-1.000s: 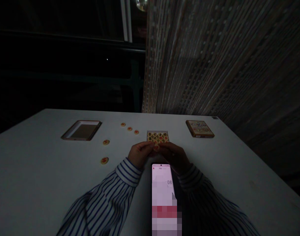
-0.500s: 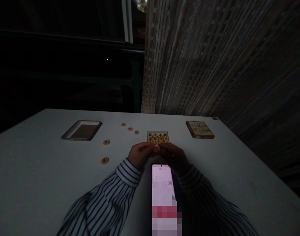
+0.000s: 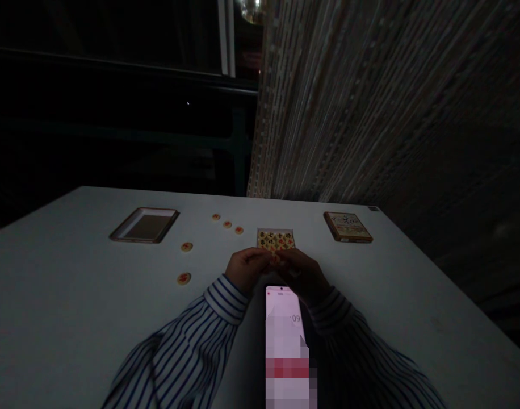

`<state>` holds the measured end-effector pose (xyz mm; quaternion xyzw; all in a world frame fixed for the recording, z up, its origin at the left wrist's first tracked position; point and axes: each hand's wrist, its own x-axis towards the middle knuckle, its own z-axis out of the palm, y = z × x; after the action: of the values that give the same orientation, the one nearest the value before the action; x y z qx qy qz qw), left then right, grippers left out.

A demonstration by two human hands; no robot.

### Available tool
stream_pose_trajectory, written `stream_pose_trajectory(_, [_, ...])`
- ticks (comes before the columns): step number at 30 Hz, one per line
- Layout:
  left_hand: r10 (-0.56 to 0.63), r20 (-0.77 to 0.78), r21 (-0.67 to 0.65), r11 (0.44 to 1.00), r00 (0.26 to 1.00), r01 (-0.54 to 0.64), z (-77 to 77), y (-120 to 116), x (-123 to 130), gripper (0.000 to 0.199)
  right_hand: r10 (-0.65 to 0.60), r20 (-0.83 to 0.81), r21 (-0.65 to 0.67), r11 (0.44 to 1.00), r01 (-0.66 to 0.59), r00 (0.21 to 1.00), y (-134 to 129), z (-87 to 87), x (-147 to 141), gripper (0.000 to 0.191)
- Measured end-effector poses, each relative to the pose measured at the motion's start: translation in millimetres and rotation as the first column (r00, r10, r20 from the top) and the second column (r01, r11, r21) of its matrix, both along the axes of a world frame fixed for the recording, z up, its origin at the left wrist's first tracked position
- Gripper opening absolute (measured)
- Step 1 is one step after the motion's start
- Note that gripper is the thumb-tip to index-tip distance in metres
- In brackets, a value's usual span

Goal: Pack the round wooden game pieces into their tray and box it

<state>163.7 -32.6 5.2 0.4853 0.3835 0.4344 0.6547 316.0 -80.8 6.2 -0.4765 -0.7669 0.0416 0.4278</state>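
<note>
1. Two sets of fingertips, my left hand's (image 3: 248, 269) and right hand's (image 3: 306, 275), are pinched nearly closed on a round cream disc with red marking (image 3: 276, 259).
2. I see it at the near edge of a shallow rectangular box of character-marked discs (image 3: 276, 240).
3. Five loose red-marked discs (image 3: 184, 278) lie leftward on the white table (image 3: 72, 295).

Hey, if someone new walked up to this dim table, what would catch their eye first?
Probably the glowing phone, lit pink at the near edge, between the striped sleeves. Just beyond it, the left hand and right hand meet at a red-marked piece, in front of a small box of round pieces. The open tray stands out at far left.
</note>
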Motion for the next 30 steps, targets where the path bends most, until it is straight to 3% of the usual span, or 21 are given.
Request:
stream_pose_trajectory(9, [0.001,-0.021,0.063,0.998,1.0,0.0,2.7,-0.6,-0.6,0.016,-0.082,0.127,-0.012,0.996,0.084,0.989,1.7,6.1,0.6,0.02])
stream_pose_trajectory(16, [0.264,-0.207,0.215,0.952,0.942,-0.219,-8.8,13.7,-7.3,0.021,-0.193,0.135,-0.023,0.98,0.197,0.972,5.0,16.0,14.8,0.025])
stream_pose_trajectory(23, [0.411,-0.414,0.394,0.885,0.812,-0.247,-24.3,24.8,-10.4,0.023,-0.24,0.137,-0.139,0.956,0.259,0.961,16.1,35.6,29.0,0.03])
stream_pose_trajectory(30, [0.407,-0.44,0.444,0.873,0.8,-0.2,-32.2,26.6,-7.3,0.021,-0.198,0.267,-0.201,0.946,0.255,0.943,33.2,52.7,29.9,0.032])
